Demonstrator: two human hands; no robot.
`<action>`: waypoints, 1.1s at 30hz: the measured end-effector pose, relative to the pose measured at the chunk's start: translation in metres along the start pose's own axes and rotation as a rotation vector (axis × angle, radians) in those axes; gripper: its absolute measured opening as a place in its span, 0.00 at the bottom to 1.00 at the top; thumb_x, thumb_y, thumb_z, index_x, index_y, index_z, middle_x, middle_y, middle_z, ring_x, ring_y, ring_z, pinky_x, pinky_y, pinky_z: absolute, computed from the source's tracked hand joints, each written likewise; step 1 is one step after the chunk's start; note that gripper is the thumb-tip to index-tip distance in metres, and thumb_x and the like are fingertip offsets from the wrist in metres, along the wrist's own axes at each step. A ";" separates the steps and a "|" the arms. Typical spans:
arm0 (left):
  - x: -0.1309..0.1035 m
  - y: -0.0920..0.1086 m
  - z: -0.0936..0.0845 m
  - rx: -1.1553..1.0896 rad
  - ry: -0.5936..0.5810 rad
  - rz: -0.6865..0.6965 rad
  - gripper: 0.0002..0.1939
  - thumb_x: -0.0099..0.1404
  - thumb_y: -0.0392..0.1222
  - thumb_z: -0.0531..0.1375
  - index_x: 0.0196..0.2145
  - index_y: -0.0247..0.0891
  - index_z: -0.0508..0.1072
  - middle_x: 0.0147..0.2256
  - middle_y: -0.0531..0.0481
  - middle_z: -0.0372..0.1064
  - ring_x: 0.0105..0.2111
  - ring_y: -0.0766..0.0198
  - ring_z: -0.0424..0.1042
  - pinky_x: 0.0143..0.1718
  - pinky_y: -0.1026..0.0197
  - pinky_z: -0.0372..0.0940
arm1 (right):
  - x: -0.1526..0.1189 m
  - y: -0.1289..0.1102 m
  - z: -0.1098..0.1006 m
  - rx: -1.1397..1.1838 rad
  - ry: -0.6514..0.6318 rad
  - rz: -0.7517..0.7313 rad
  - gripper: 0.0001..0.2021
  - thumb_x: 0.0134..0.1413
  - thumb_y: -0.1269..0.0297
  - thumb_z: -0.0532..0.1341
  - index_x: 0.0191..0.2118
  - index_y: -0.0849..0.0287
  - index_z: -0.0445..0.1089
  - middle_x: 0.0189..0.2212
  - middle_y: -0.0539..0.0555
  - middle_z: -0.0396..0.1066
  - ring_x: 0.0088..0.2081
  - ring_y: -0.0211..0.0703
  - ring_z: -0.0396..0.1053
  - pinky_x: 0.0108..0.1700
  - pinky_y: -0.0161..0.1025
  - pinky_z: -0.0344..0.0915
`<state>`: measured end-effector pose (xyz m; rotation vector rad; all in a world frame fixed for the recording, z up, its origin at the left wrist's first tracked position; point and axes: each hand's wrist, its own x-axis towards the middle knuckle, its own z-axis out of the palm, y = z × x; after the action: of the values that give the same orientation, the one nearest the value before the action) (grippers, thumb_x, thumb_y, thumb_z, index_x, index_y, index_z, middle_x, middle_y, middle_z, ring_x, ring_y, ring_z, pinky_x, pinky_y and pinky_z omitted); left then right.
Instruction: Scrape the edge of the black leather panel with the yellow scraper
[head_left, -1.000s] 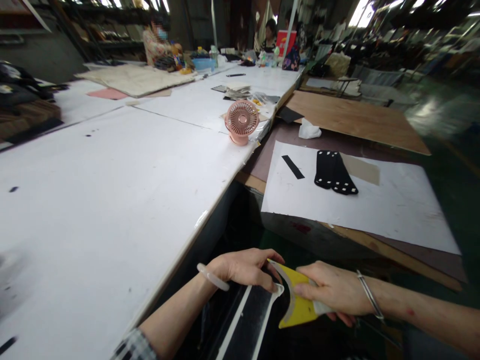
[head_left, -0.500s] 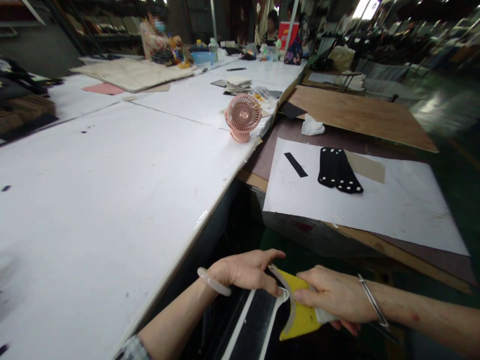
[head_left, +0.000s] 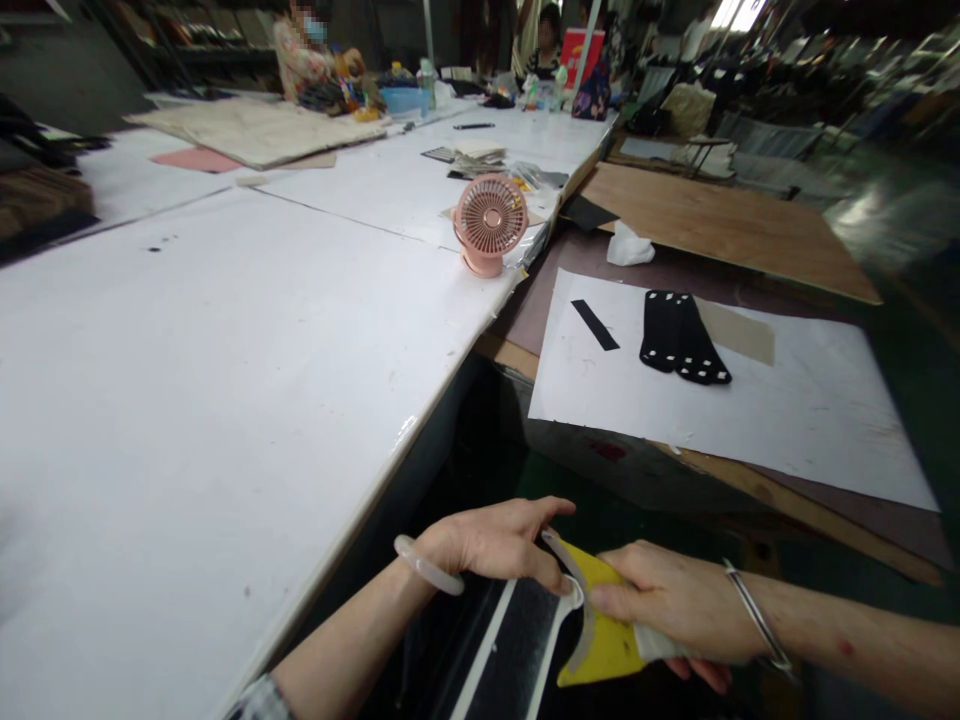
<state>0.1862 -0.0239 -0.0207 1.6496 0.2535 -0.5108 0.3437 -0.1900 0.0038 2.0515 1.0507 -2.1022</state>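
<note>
Low in the view, my left hand (head_left: 491,543) presses on the upper end of a black strip with white edges (head_left: 504,650), fingers closed over it. My right hand (head_left: 667,604) grips a yellow curved piece (head_left: 604,640) with a pale rim, held against the end of the strip. The two hands nearly touch at the strip's end. A clear bangle rings my left wrist and a thin metal one my right.
A long white table (head_left: 225,330) runs along the left, with a pink desk fan (head_left: 491,220) near its edge. To the right, a white sheet (head_left: 787,410) on a wooden board carries black cut pieces (head_left: 679,335) and a black strip (head_left: 595,325). Other people sit far back.
The view has shifted slightly; both hands stay together on the strip and yellow piece, the right hand sliding a little lower and to the right.
</note>
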 end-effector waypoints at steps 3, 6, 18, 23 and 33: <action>-0.001 0.000 0.000 -0.013 -0.004 -0.004 0.49 0.53 0.46 0.65 0.68 0.34 0.51 0.60 0.36 0.64 0.52 0.46 0.70 0.51 0.52 0.65 | 0.002 0.002 0.005 0.048 0.006 0.000 0.17 0.67 0.56 0.48 0.48 0.62 0.65 0.18 0.50 0.67 0.11 0.34 0.60 0.10 0.25 0.57; -0.002 0.000 -0.001 -0.018 -0.007 -0.006 0.48 0.53 0.46 0.65 0.68 0.35 0.51 0.58 0.36 0.66 0.51 0.47 0.71 0.48 0.53 0.66 | 0.004 0.005 0.012 0.107 0.009 -0.009 0.16 0.67 0.57 0.47 0.48 0.61 0.64 0.18 0.49 0.66 0.11 0.34 0.60 0.10 0.25 0.56; 0.002 -0.007 -0.002 -0.092 -0.013 0.025 0.50 0.50 0.44 0.66 0.68 0.34 0.51 0.47 0.41 0.73 0.43 0.51 0.74 0.40 0.57 0.66 | 0.005 -0.004 0.028 0.266 0.011 0.126 0.12 0.70 0.60 0.44 0.46 0.60 0.60 0.14 0.46 0.64 0.09 0.33 0.57 0.11 0.25 0.57; 0.003 -0.011 -0.001 -0.142 -0.026 0.028 0.52 0.49 0.41 0.66 0.68 0.35 0.50 0.42 0.45 0.73 0.38 0.57 0.72 0.36 0.61 0.65 | 0.006 -0.007 0.033 0.322 0.008 0.179 0.12 0.71 0.61 0.42 0.45 0.59 0.59 0.13 0.46 0.64 0.09 0.33 0.57 0.12 0.24 0.57; 0.006 -0.017 0.003 -0.282 0.000 0.057 0.55 0.45 0.37 0.67 0.68 0.35 0.49 0.36 0.48 0.72 0.34 0.58 0.71 0.32 0.60 0.65 | 0.011 -0.002 0.031 0.326 -0.018 0.126 0.12 0.72 0.60 0.41 0.46 0.60 0.56 0.14 0.48 0.66 0.10 0.35 0.60 0.12 0.26 0.60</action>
<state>0.1836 -0.0248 -0.0384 1.3780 0.2654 -0.4114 0.3142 -0.1977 -0.0082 2.1572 0.5878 -2.3481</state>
